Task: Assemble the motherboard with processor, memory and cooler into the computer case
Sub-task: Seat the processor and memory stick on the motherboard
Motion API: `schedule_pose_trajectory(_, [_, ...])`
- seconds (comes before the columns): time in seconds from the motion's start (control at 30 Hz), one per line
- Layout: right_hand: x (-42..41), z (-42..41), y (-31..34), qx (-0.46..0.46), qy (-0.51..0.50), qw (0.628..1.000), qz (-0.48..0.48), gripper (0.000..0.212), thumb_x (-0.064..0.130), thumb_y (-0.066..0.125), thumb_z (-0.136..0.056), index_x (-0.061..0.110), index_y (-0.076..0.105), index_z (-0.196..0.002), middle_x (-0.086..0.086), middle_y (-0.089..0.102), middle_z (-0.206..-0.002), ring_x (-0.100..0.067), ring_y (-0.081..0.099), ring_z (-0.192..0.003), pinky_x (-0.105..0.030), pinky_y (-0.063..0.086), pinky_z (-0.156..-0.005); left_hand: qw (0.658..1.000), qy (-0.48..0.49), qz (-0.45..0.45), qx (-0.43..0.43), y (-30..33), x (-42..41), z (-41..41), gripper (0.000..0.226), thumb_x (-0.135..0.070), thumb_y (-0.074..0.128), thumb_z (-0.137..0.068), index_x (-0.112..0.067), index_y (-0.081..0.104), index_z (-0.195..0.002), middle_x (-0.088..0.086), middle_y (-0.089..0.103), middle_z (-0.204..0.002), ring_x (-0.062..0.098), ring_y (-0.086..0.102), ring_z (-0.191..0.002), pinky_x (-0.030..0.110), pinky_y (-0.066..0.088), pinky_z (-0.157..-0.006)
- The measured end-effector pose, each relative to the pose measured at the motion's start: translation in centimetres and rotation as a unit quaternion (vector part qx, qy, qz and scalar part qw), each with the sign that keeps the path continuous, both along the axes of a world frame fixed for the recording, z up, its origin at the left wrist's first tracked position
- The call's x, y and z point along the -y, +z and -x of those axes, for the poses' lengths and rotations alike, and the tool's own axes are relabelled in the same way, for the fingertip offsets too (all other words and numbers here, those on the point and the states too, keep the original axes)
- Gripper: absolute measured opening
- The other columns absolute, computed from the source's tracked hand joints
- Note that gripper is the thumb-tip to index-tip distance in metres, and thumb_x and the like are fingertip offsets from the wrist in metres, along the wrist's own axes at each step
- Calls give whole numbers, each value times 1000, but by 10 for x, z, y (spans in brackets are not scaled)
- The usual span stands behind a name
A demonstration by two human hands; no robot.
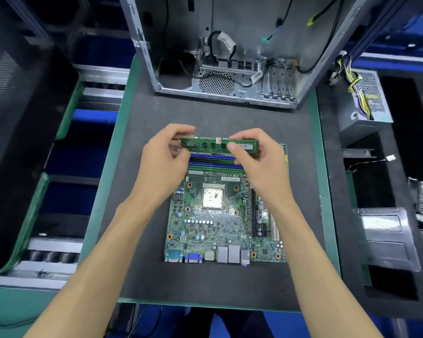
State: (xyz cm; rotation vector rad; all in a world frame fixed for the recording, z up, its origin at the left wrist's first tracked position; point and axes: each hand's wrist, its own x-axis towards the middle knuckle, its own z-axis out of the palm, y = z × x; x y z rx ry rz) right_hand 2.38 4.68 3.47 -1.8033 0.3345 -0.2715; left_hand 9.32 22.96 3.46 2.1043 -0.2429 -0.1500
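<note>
Head view: left hand (165, 154) and right hand (255, 157) pinch a green memory stick (217, 144) by its ends — just above the blue slots (214, 160) on the green motherboard (220, 223), far edge — dark table (205, 284) beneath.

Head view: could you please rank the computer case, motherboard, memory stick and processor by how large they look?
1. Computer case, partly cropped
2. Motherboard
3. Memory stick, held in both hands above the board
4. Processor
</note>
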Motion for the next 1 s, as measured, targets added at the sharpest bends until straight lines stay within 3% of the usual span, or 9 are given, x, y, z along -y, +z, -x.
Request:
schedule_pose_trajectory(0.07, [3, -2, -4, 2, -6, 1000, 11, 5, 22, 71, -95, 26, 70, -98, 18, 70, -94, -15, 49, -51, -16, 36, -50, 998, 48, -29, -12, -5, -2, -6, 35, 1, 52, -90, -22, 67, -112, -14, 67, -93, 5, 64, -85, 9, 48, -74])
schedule_pose_trajectory(0.13, [5, -3, -7, -3, -11, 1000, 11, 5, 20, 71, -95, 24, 70, -97, 19, 70, -86, -9, 37, -44, -16, 32, -46, 995, 77, -57, -31, -12, -5, -11, 24, -6, 56, -92, -24, 69, -103, -12, 69, -86, 2, 65, -80, 9, 48, -73])
schedule_pose_trajectory(0.23, [8, -5, -13, -21, -12, 1000, 17, 5, 21, 70, -95, 26, 69, -96, 20, 64, -71, -9, 33, -41, -18, 28, -44, 993, 83, -78, -39, -19, -6, -16, 12, -18, 64, -93, -27, 72, -90, -20, 66, -76, -5, 61, -70, 5, 44, -67])
schedule_pose_trajectory(0.37, [10, -7, -18, -37, -9, 999, 14, 5, 22, 70, -95, 27, 69, -97, 17, 69, -82, -11, 35, -44, -22, 31, -45, 991, 82, -84, -59, -26, -3, -17, 11, -23, 67, -92, -25, 76, -86, -25, 65, -74, -8, 61, -71, -1, 39, -63])
schedule_pose_trajectory(0.53, [10, -12, -21, -35, 6, 999, 27, 5, 21, 70, -95, 25, 70, -98, 16, 70, -90, 0, 51, -57, -10, 34, -56, 990, 90, -50, -97, -32, -5, -23, 18, -20, 68, -92, -30, 74, -78, -21, 69, -74, -2, 66, -73, 18, 49, -73])
schedule_pose_trajectory(0.7, [9, -16, -28, -48, 26, 998, 42, 8, 23, 71, -94, 31, 70, -95, 23, 70, -91, -10, 49, -54, -13, 36, -54, 989, 90, -37, -113, -37, -6, -27, 29, -14, 65, -92, -34, 70, -72, -20, 69, -73, 5, 66, -71, 22, 51, -75])
schedule_pose_trajectory(0.77, [10, -17, -30, -47, 31, 998, 38, 9, 24, 71, -95, 33, 70, -94, 25, 69, -89, -5, 47, -54, -12, 35, -54, 989, 87, -39, -115, -37, -7, -27, 28, -13, 64, -92, -32, 70, -74, -19, 69, -74, 7, 67, -72, 23, 52, -77])
schedule_pose_trajectory(1.0, [11, -18, -32, -38, 33, 999, 7, 7, 21, 71, -95, 28, 71, -97, 19, 71, -94, 2, 60, -77, -18, 41, -75, 989, 78, -48, -120, -37, -8, -30, 22, -15, 64, -94, -30, 69, -78, -15, 69, -77, 12, 68, -80, 26, 52, -80])
